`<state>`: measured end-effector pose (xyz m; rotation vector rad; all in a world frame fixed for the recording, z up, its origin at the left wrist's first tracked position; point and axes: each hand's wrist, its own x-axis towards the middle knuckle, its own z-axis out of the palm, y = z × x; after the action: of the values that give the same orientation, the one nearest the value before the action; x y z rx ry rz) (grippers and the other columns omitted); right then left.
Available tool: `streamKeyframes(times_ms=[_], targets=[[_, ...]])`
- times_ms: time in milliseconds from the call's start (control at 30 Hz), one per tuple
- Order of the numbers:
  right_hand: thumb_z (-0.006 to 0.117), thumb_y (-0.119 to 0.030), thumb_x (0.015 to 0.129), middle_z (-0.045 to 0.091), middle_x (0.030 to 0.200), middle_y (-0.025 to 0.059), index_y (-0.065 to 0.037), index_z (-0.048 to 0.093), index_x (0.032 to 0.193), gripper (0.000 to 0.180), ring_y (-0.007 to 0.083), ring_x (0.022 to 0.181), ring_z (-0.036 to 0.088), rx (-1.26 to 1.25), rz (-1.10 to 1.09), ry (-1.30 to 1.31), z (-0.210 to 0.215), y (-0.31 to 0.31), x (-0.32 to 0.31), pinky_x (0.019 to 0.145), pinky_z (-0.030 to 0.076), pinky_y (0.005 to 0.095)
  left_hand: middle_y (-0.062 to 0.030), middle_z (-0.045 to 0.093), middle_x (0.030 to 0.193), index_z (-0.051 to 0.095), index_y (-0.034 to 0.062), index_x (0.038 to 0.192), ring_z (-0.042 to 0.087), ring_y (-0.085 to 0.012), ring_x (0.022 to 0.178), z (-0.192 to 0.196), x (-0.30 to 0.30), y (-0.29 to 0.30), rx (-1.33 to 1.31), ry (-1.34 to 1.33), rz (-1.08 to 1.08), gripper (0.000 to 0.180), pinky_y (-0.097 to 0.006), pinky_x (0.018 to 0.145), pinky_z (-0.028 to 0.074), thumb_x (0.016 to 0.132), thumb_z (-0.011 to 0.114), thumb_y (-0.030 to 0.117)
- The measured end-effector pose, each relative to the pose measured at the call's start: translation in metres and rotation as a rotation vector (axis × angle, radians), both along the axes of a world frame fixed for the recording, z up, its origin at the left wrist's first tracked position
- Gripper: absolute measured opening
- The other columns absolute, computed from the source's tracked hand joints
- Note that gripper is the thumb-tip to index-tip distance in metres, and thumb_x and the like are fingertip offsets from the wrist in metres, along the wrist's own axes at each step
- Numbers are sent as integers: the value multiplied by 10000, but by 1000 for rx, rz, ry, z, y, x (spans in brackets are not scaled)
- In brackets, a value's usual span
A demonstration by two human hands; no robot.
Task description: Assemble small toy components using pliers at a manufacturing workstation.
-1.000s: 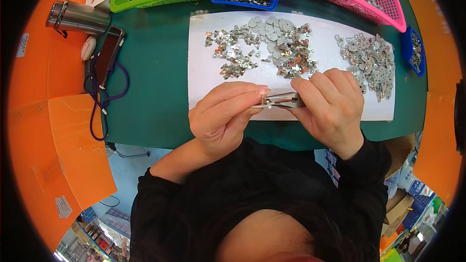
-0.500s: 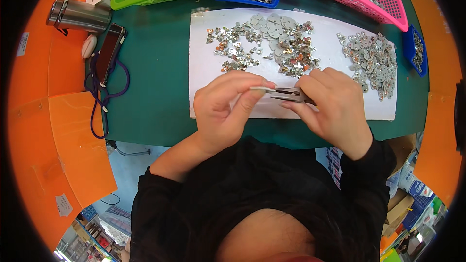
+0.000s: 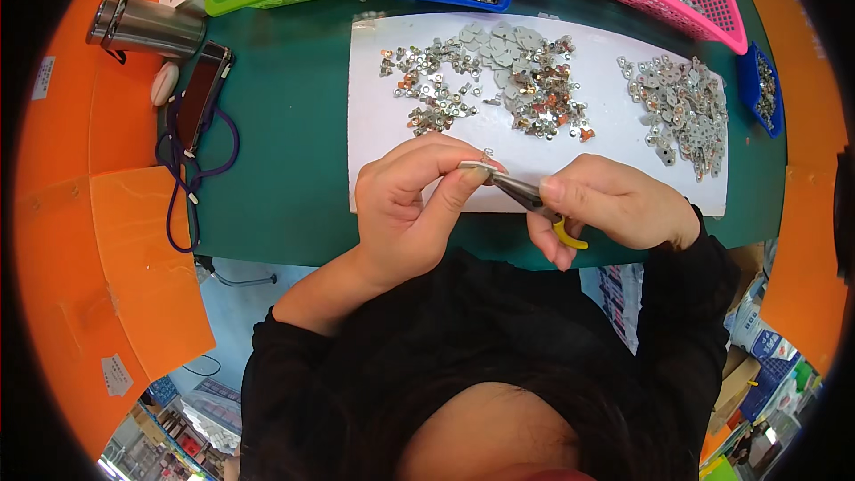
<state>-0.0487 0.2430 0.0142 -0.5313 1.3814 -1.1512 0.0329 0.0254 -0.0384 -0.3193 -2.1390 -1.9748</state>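
L hand [image 3: 403, 205] pinches a small pale flat plate [image 3: 476, 165] btwn thumb and fingers, w/ a tiny metal loop [image 3: 488, 152] showing just above it; R hand [image 3: 614, 203] grips long-nose pliers [image 3: 524, 195], yellow handle [image 3: 568, 236] poking out below the fingers. Vs. a moment ago, R hand has swung lower and outward, and the pliers now slant w/ the nose at the plate's R end, instead of lying nearly level; so tool and workpiece prob. meet now, tho the L fingertips hide the exact contact. Both hands are over the near edge of the white board [image 3: 374, 147], w/ the green surface's [image 3: 276, 183] front edge close behind. Loose metal clips [image 3: 545, 100] sit close ahead, so little room fwd; the board strip btwn them and the metal plate heap [image 3: 681, 111] fwd-R is open, as is the surface further L.
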Motion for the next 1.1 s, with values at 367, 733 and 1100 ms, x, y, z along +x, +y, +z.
streamKeyframes(times_ms=[367,733,1100], targets=[[383,-370,1060,601,623,44,-18,628,742,534,135,573,592,109,-38,178,1,-5,3,561,446,278,-116,695,805,706,-45,911,646,-168,696,4,3,2,-126,100,106,53,-257,629,496,893,659,-28],[631,-244,920,553,658,150,-30,556,767,273,372,619,576,248,-182,1285,2,-9,25,545,421,446,-100,656,786,680,-28,897,604,-174,657,0,-14,-4,-212,127,143,26,-267,585,463,889,664,-9],[620,-310,919,567,677,126,-50,557,762,310,345,648,576,241,30,1411,24,1,5,547,416,438,-99,591,738,639,-14,866,558,-234,628,16,-21,-7,-311,91,-116,51,-314,563,438,870,683,11]])
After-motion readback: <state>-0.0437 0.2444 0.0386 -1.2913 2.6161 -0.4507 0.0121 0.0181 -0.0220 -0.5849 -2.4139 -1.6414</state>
